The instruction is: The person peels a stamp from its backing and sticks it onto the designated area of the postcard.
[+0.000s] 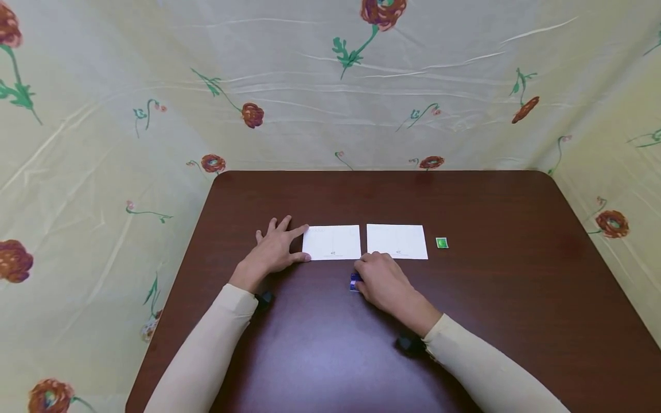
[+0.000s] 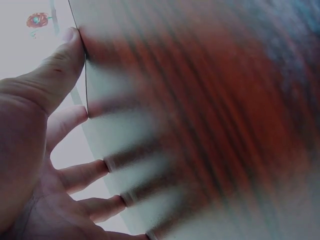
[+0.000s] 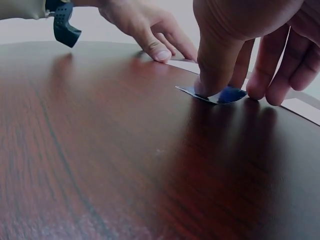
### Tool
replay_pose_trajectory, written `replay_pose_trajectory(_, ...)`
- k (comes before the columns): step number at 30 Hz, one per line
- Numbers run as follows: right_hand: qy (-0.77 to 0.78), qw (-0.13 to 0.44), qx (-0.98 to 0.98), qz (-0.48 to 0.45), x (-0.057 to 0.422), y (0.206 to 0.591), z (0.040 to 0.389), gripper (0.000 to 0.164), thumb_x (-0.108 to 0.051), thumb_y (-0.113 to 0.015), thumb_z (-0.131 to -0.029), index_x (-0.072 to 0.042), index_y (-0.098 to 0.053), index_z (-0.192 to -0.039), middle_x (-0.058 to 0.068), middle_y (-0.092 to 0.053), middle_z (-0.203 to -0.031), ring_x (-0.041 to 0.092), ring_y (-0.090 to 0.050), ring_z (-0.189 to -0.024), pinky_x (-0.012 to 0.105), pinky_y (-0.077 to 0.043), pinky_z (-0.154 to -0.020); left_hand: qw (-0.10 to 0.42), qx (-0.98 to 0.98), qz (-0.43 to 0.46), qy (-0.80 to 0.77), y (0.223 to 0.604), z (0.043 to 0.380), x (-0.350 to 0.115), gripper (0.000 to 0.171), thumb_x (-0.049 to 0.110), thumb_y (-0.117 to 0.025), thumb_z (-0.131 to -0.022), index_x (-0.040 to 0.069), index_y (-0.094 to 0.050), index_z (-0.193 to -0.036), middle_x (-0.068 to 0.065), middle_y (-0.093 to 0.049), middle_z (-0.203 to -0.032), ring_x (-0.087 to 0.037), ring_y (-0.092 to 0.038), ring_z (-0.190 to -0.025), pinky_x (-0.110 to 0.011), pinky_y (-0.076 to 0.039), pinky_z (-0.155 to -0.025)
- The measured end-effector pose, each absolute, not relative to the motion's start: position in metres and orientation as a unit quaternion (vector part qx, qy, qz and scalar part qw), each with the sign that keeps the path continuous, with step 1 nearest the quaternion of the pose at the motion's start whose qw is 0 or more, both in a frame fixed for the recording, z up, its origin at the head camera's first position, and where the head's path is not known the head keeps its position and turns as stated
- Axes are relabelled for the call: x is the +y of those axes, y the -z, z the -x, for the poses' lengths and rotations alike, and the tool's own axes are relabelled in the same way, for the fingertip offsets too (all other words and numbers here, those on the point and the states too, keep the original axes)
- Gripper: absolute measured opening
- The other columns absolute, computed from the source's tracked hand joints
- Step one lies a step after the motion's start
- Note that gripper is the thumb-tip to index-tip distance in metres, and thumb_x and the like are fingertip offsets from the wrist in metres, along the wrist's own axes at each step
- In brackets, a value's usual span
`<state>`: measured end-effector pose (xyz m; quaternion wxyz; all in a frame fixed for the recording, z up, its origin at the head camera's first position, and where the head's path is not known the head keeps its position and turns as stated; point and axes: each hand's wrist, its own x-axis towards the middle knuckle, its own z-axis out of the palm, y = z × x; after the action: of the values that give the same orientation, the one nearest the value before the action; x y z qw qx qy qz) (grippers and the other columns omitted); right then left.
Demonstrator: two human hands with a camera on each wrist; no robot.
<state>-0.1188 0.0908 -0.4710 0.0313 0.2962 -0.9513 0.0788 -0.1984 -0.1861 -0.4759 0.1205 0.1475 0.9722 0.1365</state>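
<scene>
Two white postcards lie side by side on the table. My left hand (image 1: 271,250) is spread flat at the left postcard (image 1: 332,241), with thumb and index fingertips on its left corners. The left wrist view shows these fingers straight and resting on the tabletop. Just below the gap between the postcards, my right hand (image 1: 384,281) pinches a small blue stamp (image 1: 354,281). In the right wrist view the stamp (image 3: 231,94) bends under the thumb, its edge tipped up off the wood. The knuckles overlap the lower-left corner of the right postcard (image 1: 396,241) in the head view.
A small green stamp (image 1: 442,242) with a white border lies right of the right postcard. The dark brown table (image 1: 496,287) has rounded far corners, and a flowered cloth (image 1: 310,103) hangs behind it and along its sides.
</scene>
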Motion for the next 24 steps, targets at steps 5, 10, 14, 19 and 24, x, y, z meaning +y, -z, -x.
replay_pose_trajectory(5, -0.086, 0.042, -0.949, -0.299, 0.091, 0.471, 0.121, 0.016, -0.017, -0.078, -0.082, -0.012, -0.062, -0.084, 0.001, -0.063, -0.076, 0.023, -0.062, -0.075, 0.039, -0.05, -0.074, 0.122, 0.972, -0.148, -0.138, 0.476, 0.198, -0.186, 0.084, 0.055, -0.075, -0.083, 0.031, -0.039, -0.155, -0.022, -0.02, -0.164, -0.055, -0.012, -0.149, -0.083, -0.015, -0.104)
replay_pose_trajectory(10, -0.11, 0.039, -0.949, -0.292, 0.092, 0.47, 0.124, 0.02, -0.01, -0.074, -0.081, -0.017, -0.056, -0.077, -0.006, -0.058, -0.066, 0.02, -0.058, -0.065, 0.035, -0.046, -0.063, 0.122, 0.971, -0.145, -0.143, 0.476, 0.198, -0.186, 0.083, 0.055, -0.075, -0.083, 0.032, -0.039, -0.155, -0.021, -0.02, -0.165, -0.054, -0.011, -0.149, -0.082, -0.014, -0.106)
replay_pose_trajectory(14, -0.127, 0.02, -0.951, -0.283, 0.094, 0.466, 0.125, 0.019, -0.006, -0.072, -0.082, -0.016, -0.057, -0.078, -0.007, -0.056, -0.064, 0.018, -0.057, -0.063, 0.033, -0.044, -0.059, 0.126, 0.971, -0.143, -0.143, 0.476, 0.198, -0.186, 0.083, 0.056, -0.074, -0.084, 0.032, -0.039, -0.155, -0.02, -0.019, -0.165, -0.053, -0.01, -0.15, -0.082, -0.013, -0.106)
replay_pose_trajectory(19, -0.132, 0.007, -0.949, -0.287, 0.097, 0.461, 0.128, 0.014, -0.005, -0.072, -0.082, -0.014, -0.061, -0.084, -0.004, -0.061, -0.068, 0.017, -0.06, -0.065, 0.033, -0.048, -0.061, 0.127, 0.971, -0.142, -0.142, 0.477, 0.197, -0.186, 0.083, 0.056, -0.074, -0.084, 0.032, -0.039, -0.155, -0.02, -0.019, -0.165, -0.053, -0.01, -0.15, -0.082, -0.013, -0.106)
replay_pose_trajectory(24, -0.124, 0.0, -0.947, -0.296, 0.1, 0.453, 0.133, 0.013, -0.006, -0.073, -0.083, -0.016, -0.065, -0.08, -0.006, -0.062, -0.069, 0.013, -0.058, -0.066, 0.031, -0.049, -0.065, 0.126, 0.971, -0.142, -0.143, 0.477, 0.197, -0.186, 0.083, 0.055, -0.074, -0.084, 0.032, -0.039, -0.155, -0.02, -0.019, -0.165, -0.052, -0.01, -0.15, -0.082, -0.013, -0.106)
